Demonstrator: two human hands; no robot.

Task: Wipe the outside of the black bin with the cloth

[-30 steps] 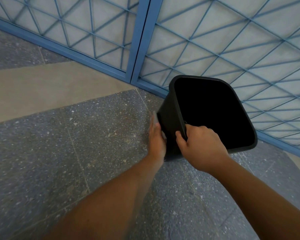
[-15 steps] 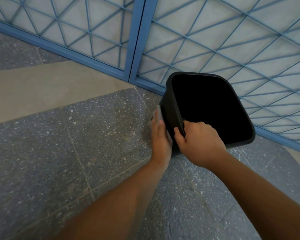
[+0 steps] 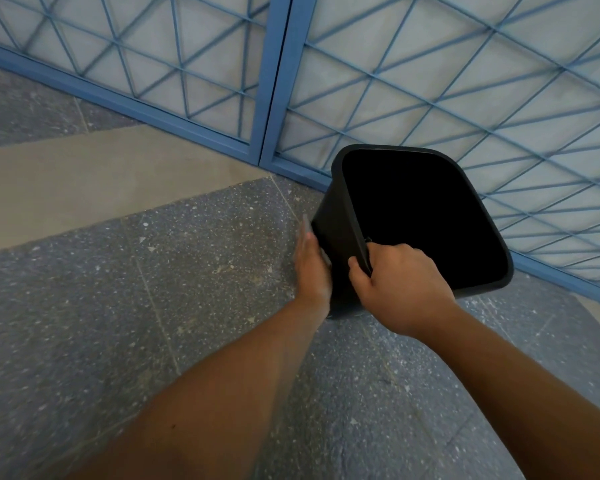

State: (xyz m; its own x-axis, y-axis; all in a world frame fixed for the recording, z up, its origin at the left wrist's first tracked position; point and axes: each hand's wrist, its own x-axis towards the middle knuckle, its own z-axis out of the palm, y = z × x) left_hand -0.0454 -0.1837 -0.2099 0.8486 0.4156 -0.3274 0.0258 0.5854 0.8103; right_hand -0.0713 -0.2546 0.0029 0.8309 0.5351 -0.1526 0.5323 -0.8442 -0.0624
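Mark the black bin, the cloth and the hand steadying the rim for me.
black bin (image 3: pixel 336 216): head view, on its outer left wall.
cloth (image 3: pixel 306 226): head view, on the pale edge showing above the left hand's fingers.
right hand (image 3: pixel 400 285): head view, on the back of the hand gripping the near rim.

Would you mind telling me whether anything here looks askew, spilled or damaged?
Only the black bin is askew: it leans with its opening toward the camera, the right hand gripping its near rim while the left hand presses a pale cloth to its side. No spills or damage visible.
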